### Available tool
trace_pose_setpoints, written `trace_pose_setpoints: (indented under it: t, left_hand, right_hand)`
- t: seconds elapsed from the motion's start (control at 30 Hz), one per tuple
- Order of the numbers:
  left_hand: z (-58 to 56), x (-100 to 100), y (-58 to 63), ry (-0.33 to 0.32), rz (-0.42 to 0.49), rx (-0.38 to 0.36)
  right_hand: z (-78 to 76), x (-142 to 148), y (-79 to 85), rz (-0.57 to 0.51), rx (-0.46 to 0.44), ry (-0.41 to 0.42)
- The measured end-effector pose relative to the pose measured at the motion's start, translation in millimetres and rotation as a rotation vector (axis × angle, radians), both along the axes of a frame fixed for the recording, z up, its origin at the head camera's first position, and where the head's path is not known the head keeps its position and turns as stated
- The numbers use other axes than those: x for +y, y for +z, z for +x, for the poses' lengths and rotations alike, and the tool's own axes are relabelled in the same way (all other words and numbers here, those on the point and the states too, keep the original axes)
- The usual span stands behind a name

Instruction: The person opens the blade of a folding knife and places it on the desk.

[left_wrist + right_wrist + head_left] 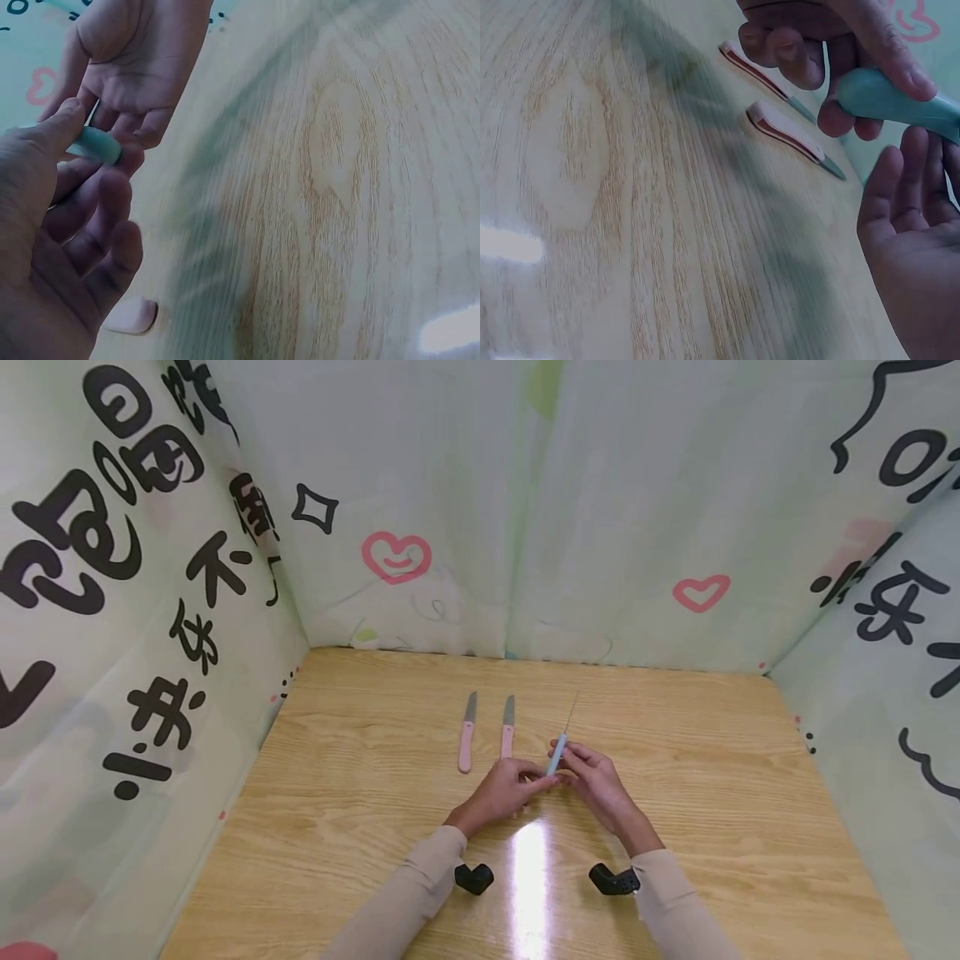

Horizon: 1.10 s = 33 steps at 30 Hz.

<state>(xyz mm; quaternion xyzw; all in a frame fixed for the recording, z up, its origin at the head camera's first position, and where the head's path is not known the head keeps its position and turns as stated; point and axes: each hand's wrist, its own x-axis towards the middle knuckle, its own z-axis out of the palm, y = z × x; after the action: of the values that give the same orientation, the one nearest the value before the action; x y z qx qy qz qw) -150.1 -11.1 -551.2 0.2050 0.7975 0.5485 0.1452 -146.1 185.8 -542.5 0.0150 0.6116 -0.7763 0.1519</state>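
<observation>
Both hands hold a knife with a light blue handle up over the table, its thin blade pointing away from the person. My left hand pinches the butt end of the handle, thumb on top, as the right wrist view shows. Around the handle nearer the blade are the fingers of my right hand. Two pink-handled knives lie left of it, blades pointing away: one farther left, the other just beyond the left hand, which covers its butt end.
The wooden table is walled by a pale printed curtain at the back and both sides. Black cameras sit at the left wrist and the right wrist. A bright reflection shows on the table's near part.
</observation>
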Motion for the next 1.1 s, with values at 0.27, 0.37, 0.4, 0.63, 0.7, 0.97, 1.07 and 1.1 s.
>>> trace_pose_setpoints:
  t: [0.27, 0.37, 0.4, 0.63, 0.7, 0.97, 1.07, 1.1]
  left_hand:
    - [1.6, -9.1, -5.7, -0.041, 0.147, -0.134]
    - [3.4, -12.6, -7.3, -0.058, 0.153, -0.157]
    - [4.4, -13.7, -7.6, -0.062, 0.154, -0.171]
    - [10.6, -18.7, -7.2, -0.073, 0.119, -0.241]
    - [10.9, -19.5, -6.4, -0.071, 0.109, -0.238]
    - [8.0, -23.0, -4.8, -0.079, 0.110, -0.243]
    - [7.8, -24.2, -3.9, -0.087, 0.106, -0.253]
    - [8.1, -24.7, -3.3, -0.087, 0.100, -0.254]
  right_hand:
    - [-9.7, -6.5, 2.1, 0.299, 0.083, -0.091]
    - [-18.7, -5.7, -0.3, 0.383, 0.100, -0.127]
    - [-22.3, -4.8, -2.4, 0.418, 0.107, -0.133]
    - [-41.9, -0.3, -22.6, 0.658, 0.175, -0.127]
    - [-43.9, -1.2, -26.0, 0.699, 0.191, -0.142]
    - [-44.1, -7.4, -28.1, 0.811, 0.199, -0.119]
    - [-43.6, -8.3, -27.8, 0.834, 0.189, -0.117]
    - [-43.5, -8.3, -27.8, 0.843, 0.187, -0.115]
